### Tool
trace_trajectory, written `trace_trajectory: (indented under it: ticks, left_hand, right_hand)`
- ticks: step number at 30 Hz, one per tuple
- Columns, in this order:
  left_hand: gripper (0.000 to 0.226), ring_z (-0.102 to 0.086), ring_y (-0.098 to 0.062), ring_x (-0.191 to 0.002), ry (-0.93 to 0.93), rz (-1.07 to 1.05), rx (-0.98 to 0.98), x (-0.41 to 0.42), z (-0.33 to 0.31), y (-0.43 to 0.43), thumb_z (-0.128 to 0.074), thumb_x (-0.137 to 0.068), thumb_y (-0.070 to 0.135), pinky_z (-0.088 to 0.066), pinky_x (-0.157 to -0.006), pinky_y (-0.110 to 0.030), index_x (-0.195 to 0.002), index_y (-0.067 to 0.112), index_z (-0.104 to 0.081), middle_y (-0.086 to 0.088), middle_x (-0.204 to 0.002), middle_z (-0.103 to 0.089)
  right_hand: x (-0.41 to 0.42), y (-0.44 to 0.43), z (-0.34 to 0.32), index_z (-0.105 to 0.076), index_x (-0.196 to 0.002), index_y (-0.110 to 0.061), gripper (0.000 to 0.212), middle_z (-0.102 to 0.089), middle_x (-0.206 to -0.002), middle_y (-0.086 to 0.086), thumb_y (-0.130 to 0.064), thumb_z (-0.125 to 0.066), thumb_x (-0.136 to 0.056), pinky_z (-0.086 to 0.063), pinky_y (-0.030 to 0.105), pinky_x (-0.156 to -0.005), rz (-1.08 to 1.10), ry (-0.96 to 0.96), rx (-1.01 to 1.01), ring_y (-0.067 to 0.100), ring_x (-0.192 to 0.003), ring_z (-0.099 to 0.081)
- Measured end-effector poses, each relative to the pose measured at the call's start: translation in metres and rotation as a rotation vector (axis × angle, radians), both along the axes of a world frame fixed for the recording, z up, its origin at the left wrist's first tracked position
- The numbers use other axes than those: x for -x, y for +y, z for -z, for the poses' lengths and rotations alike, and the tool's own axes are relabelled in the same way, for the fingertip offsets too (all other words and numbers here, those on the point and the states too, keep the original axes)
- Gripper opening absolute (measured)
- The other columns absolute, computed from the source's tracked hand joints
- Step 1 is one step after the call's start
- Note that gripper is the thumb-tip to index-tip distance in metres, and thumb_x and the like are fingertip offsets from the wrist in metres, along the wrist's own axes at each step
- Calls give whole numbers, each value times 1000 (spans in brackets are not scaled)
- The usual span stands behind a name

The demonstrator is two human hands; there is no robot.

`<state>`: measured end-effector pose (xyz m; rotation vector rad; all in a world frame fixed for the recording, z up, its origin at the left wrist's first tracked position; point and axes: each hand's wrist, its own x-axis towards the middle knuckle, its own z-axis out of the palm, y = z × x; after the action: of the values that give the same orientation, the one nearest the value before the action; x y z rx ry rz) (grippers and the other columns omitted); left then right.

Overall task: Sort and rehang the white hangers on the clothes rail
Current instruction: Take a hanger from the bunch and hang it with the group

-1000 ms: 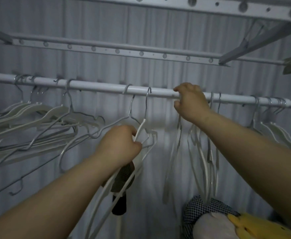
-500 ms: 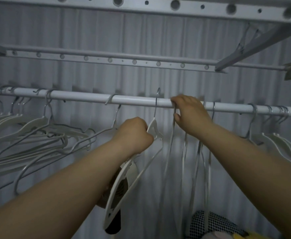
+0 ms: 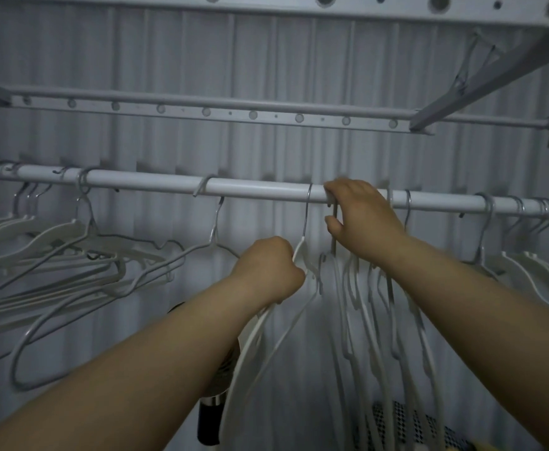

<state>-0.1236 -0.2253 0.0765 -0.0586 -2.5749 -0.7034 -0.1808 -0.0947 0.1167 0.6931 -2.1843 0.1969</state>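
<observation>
A white clothes rail (image 3: 250,187) runs across the view. My left hand (image 3: 266,271) grips the neck of a white hanger (image 3: 302,252) whose metal hook is over the rail. Just to its right, my right hand (image 3: 361,216) is up at the rail, fingers curled round the hooks of a bunch of white hangers (image 3: 371,314) that dangle edge-on below it. More white hangers (image 3: 55,242) hang slanted on the rail's left part, and another group (image 3: 527,265) hangs at the far right.
A perforated metal bar (image 3: 208,110) runs above the rail, with a slanted bracket (image 3: 481,83) at upper right. Pleated grey curtain (image 3: 201,60) covers the back. A dark hair-dryer-like object (image 3: 213,415) hangs below my left forearm. Checked fabric (image 3: 406,424) lies at bottom right.
My left hand has carried its hanger rightward along the rail until it is beside my right hand and the bunch. The camera has tilted and moved closer.
</observation>
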Motion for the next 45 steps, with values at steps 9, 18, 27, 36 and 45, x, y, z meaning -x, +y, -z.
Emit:
trace_trajectory:
  ticks: [9,18,27,36,45]
  left_hand:
    - [38,-56,-17,-110,118,-55,71,-24,1,-11,-44,-91,39,-36,-77,-22,-125,24,-51,4,-120,-62]
    - [32,-51,-29,-112,470,-339,250,-61,10,-83,-51,-89,25,-42,-86,-37,-117,13,-60,-8,-117,-62]
    - [44,-57,-27,-111,89,-554,361,-61,30,-128,-38,-91,47,-44,-87,-33,-122,18,-48,-8,-121,-60]
    - [34,-63,-26,-90,33,-496,358,-51,29,-134,-37,-94,36,-42,-71,-29,-84,15,-61,-6,-84,-66]
    - [34,-60,-31,-93,64,-543,277,-27,7,-135,-38,-96,29,-45,-80,-34,-96,6,-62,-12,-95,-64]
  right_hand:
    - [-4,-5,-2,-41,-132,-9,45,-40,-142,9,-17,-48,-89,-17,29,-109,46,29,16,24,-133,-29]
    - [-9,-35,-2,-27,-142,-12,56,-20,-154,6,-26,-48,-91,-4,34,-119,-5,9,-72,21,-142,-18]
    - [1,-42,-3,-39,-134,-5,52,-50,-129,14,-13,-54,-84,-21,39,-112,36,68,-113,31,-118,-45]
    - [6,-37,-2,-41,-133,-3,52,-50,-130,15,-11,-55,-84,-21,41,-113,30,81,-111,33,-119,-45]
    - [3,-34,-2,-35,-138,-8,55,-45,-137,11,-14,-52,-86,-15,37,-115,51,79,-124,28,-124,-41]
